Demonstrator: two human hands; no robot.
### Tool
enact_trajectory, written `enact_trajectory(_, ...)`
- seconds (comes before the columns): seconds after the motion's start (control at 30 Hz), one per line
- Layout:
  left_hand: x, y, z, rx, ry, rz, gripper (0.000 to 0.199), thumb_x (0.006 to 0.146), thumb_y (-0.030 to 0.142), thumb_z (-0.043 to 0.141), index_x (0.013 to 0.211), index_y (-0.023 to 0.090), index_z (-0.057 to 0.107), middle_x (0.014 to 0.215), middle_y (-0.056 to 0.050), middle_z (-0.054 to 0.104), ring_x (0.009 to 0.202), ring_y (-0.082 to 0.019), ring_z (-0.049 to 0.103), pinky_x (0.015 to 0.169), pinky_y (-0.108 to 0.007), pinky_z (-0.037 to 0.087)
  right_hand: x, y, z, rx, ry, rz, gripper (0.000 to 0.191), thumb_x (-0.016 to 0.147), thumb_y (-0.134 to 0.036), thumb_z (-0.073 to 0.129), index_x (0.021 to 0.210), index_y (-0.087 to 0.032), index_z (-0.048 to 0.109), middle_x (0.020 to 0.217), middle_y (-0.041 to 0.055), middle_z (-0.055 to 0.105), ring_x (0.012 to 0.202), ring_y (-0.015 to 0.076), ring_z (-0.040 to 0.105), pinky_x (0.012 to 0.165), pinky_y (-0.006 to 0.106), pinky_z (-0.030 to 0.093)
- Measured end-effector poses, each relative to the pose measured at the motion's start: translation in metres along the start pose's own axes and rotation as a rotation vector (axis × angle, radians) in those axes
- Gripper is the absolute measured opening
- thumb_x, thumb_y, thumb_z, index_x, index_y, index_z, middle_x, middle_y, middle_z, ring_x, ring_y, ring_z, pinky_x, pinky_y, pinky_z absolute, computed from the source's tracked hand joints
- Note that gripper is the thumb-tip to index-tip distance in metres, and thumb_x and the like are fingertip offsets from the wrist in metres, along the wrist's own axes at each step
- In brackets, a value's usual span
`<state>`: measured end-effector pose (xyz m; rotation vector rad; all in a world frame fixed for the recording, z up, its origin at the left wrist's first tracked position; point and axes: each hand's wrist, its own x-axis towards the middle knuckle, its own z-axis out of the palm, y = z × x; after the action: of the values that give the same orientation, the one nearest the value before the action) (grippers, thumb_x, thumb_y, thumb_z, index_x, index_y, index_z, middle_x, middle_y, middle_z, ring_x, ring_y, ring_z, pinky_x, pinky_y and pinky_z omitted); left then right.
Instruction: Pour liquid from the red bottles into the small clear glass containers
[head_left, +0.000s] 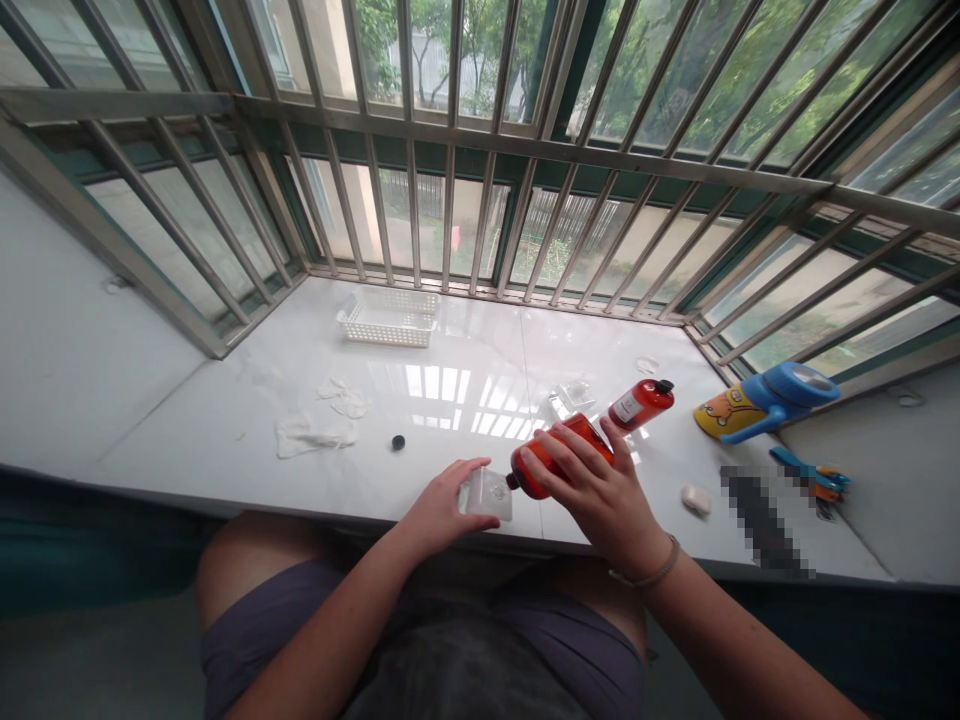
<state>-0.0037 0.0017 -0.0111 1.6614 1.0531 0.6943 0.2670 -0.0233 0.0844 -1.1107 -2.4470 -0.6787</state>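
Near the front edge of the white counter, my left hand [448, 508] is closed round a small clear container [491, 495], thumb and fingers on opposite sides. My right hand [600, 490] grips a red bottle [534, 468] tilted on its side, with its dark neck pointing left at the container's opening. Whether liquid is flowing is too small to tell. A small black cap [398, 442] lies to the left. Behind my right hand is a second red bottle [637, 404] with a white label and a black top. Beside it sits a clear plastic item [571, 400].
A white perforated basket [390, 320] stands at the back left. Crumpled white tissues [316, 437] lie at the left. On the right are a blue and yellow flask [765, 400], a small white object [697, 501], a blurred dark object [761, 520] and keys [829, 485]. Window bars enclose the counter.
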Motion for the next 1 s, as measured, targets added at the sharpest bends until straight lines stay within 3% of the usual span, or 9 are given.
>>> enact_trajectory(1.0,0.0008,-0.0032,0.0015,-0.002,0.015,0.009,0.086,0.071,0.031,0.098,0.149,0.035,0.062,0.150,-0.008,0.064,0.136,-0.035,0.063,0.118,-0.050,0.052,0.0090,0.0012,-0.0050,-0.041,0.025,-0.066,0.041,0.104,-0.011,0.066,0.139,-0.032,0.067,0.144,0.0013,0.073,0.136,0.0226,0.065,0.139,0.061,0.013)
